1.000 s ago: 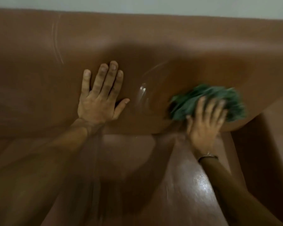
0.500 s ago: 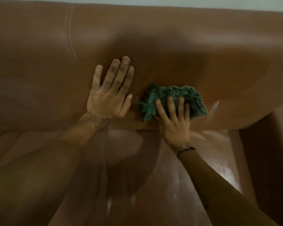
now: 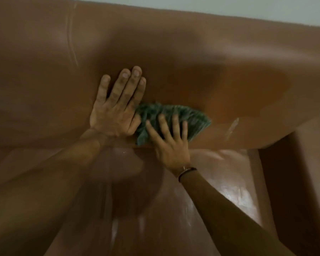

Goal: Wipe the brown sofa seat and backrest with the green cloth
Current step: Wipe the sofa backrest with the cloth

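Sliding leftward along the backrest (image 3: 192, 58) since a second ago, the green cloth (image 3: 166, 115) now lies against the thumb side of the left hand (image 3: 116, 111), where earlier a clear gap of brown leather separated the two. A person leans over a brown sofa, both bare arms reaching forward. The left hand is spread flat, fingers together and pointing up, palm pressed to the lower backrest and grasping nothing. The right hand (image 3: 171, 143) presses the bunched cloth against the backrest just above the crease where it meets the seat (image 3: 220, 191); its fingers are splayed over the cloth's lower half, pinning it to the leather rather than closing around it. A thin dark band (image 3: 187, 171) circles the right wrist. Wet, glossy streaks shine on the seat cushion below the right forearm, and a pale smear shows on the backrest to the right of the cloth. An armrest (image 3: 294, 182) rises at the right edge of the seat. A pale wall (image 3: 229, 6) runs behind the sofa's top edge. Motion blur softens the left forearm.
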Available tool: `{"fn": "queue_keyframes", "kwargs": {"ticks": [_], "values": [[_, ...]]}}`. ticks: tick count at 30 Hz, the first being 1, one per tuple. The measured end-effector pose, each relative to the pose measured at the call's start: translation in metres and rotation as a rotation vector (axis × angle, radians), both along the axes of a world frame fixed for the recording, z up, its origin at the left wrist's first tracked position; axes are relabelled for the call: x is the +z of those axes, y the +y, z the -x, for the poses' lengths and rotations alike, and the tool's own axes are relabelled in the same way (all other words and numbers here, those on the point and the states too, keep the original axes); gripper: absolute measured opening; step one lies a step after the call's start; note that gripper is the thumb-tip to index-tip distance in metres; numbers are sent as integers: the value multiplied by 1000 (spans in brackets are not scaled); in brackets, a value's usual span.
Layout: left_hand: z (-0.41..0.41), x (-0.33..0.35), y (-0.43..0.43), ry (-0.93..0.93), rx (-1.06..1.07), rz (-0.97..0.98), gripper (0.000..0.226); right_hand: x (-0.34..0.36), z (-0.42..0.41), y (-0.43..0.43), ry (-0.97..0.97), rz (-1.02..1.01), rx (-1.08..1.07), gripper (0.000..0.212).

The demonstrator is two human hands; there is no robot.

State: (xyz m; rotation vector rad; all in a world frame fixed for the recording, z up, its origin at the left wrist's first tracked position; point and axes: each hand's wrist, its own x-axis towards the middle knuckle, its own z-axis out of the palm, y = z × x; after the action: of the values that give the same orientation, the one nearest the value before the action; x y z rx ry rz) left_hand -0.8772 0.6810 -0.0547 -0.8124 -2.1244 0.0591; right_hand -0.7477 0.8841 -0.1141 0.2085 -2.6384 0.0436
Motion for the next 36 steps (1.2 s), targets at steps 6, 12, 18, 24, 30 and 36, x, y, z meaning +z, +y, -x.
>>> {"fn": "queue_keyframes", "kwargs": {"ticks": [6,12,18,24,30,36], "values": [[5,0,5,6,-7,-14,86,-17,-26,81,5,-87,-2,89],[3,-3,3,3,-14,-20,84,74,82,53,465,233,-344,72],[5,-3,2,31,-2,-1,85,-6,22,10,174,60,-96,82],[7,-6,1,21,7,-5,84,-27,-40,72,14,274,-553,66],[3,0,6,3,-4,-11,87,72,55,100,497,670,-668,78],[-2,1,3,-61,9,-15,86,-4,-4,50,65,216,-187,71]]}}
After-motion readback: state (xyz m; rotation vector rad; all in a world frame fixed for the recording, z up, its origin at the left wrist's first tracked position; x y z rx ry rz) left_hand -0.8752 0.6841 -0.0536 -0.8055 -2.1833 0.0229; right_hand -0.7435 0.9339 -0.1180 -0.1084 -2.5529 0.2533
